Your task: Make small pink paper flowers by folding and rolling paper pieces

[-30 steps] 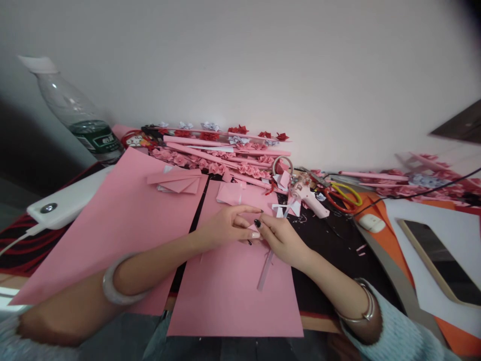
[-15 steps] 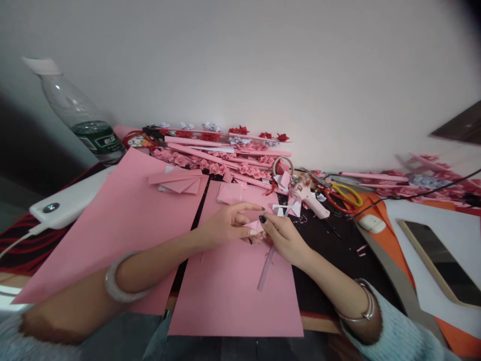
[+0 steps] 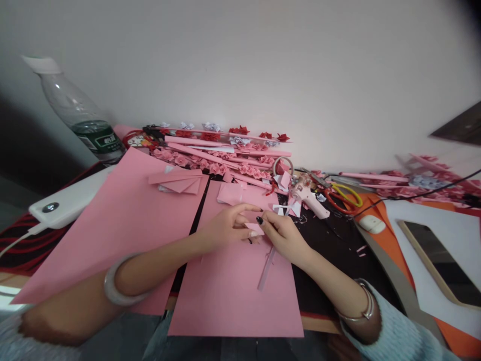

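Between my hands is a small folded piece of pink paper [image 3: 254, 228]. My left hand [image 3: 225, 226] pinches its left and lower side with the thumb, the other fingers curving behind and above. My right hand [image 3: 282, 233] grips the paper's right end between thumb and forefinger. Below my right hand runs a narrow translucent strip [image 3: 266, 271], its middle hidden by the hand; I cannot tell whether the hand holds it. Under both hands lies a large pink sheet [image 3: 240, 301]. Just beyond them is a folded pink paper packet [image 3: 230, 193].
A pink glue gun [image 3: 311, 199] and yellow-and-red scissors [image 3: 347, 194] lie right of my hands. Paper flowers [image 3: 210, 163] and pink rolled tubes line the wall. At left stand a bottle [image 3: 86, 120] and a white power bank [image 3: 71, 198]; a phone [image 3: 443, 260] lies right.
My right thumb has shifted slightly left and down on the folded pink paper, whose pale face now shows flatter. The fingers of my left hand have moved a little; the rest stays put.
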Tool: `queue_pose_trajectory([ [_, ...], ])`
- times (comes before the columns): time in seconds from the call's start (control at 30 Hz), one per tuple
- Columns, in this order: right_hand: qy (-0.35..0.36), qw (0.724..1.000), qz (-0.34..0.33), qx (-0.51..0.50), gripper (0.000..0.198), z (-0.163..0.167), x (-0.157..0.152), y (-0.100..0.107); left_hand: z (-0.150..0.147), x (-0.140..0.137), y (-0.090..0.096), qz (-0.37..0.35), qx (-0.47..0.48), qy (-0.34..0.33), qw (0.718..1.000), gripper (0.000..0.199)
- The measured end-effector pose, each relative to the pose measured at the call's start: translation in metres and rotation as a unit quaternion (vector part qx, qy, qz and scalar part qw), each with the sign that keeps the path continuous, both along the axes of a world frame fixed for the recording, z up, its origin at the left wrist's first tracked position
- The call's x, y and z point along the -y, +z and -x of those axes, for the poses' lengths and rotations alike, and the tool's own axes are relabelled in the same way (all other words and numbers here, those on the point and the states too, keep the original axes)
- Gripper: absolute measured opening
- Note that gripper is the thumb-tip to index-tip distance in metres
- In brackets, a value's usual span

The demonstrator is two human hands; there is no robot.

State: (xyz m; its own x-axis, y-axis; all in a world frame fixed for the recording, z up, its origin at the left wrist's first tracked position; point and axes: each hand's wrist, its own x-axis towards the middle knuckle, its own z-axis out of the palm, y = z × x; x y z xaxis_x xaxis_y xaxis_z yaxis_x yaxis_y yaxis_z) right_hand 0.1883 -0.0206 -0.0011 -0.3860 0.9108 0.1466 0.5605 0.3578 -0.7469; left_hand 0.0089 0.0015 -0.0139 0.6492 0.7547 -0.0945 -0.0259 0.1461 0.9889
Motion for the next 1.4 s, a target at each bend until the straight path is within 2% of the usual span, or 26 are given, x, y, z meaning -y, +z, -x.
queue_pose_trajectory([
  [0.1, -0.034, 0.999, 0.007, -0.024, 0.026, -0.001, -0.001, -0.002, 0.0, -0.003, -0.002, -0.009, 0.008, 0.048, 0.999, 0.044],
  [0.27, -0.055, 0.992, 0.06, -0.096, 0.03, -0.001, 0.001, -0.005, 0.002, -0.008, -0.001, -0.024, 0.035, 0.129, 0.991, 0.039],
  [0.33, -0.061, 0.987, 0.072, -0.127, 0.031, 0.0, 0.002, -0.005, 0.002, -0.008, 0.001, -0.039, 0.032, 0.115, 0.992, 0.036],
  [0.43, -0.039, 0.986, 0.092, -0.133, 0.03, 0.002, 0.004, -0.005, 0.001, -0.007, 0.002, -0.079, 0.002, 0.046, 0.996, 0.019],
  [0.47, -0.031, 0.988, 0.092, -0.122, 0.03, 0.002, 0.004, -0.005, 0.001, -0.007, 0.002, -0.086, -0.003, 0.028, 0.996, 0.022],
  [0.53, -0.039, 0.992, 0.065, -0.098, 0.027, 0.001, 0.004, -0.005, 0.001, -0.006, 0.002, -0.069, 0.007, 0.027, 0.997, 0.026],
  [0.63, -0.112, 0.989, -0.031, -0.089, 0.012, 0.0, 0.004, -0.003, 0.001, -0.005, 0.002, 0.007, 0.027, 0.046, 0.999, 0.023],
  [0.7, -0.134, 0.984, -0.084, -0.084, 0.014, -0.001, 0.004, -0.002, 0.001, -0.004, 0.002, 0.043, 0.02, 0.033, 0.998, 0.023],
  [0.93, -0.051, 0.984, -0.166, -0.041, 0.024, -0.002, 0.003, -0.003, 0.001, -0.003, 0.003, 0.086, 0.022, -0.028, 0.996, 0.022],
  [1.07, -0.012, 0.965, -0.262, -0.012, 0.028, -0.007, 0.002, -0.003, 0.003, -0.003, 0.003, 0.096, 0.029, -0.008, 0.995, 0.025],
  [1.17, 0.035, 0.951, -0.307, 0.029, 0.032, -0.011, 0.0, -0.001, 0.004, -0.003, 0.004, 0.096, 0.026, 0.013, 0.995, 0.026],
  [1.4, 0.082, 0.941, -0.308, 0.115, 0.038, -0.016, -0.002, 0.004, 0.003, -0.003, 0.007, 0.091, 0.026, 0.028, 0.995, 0.028],
])
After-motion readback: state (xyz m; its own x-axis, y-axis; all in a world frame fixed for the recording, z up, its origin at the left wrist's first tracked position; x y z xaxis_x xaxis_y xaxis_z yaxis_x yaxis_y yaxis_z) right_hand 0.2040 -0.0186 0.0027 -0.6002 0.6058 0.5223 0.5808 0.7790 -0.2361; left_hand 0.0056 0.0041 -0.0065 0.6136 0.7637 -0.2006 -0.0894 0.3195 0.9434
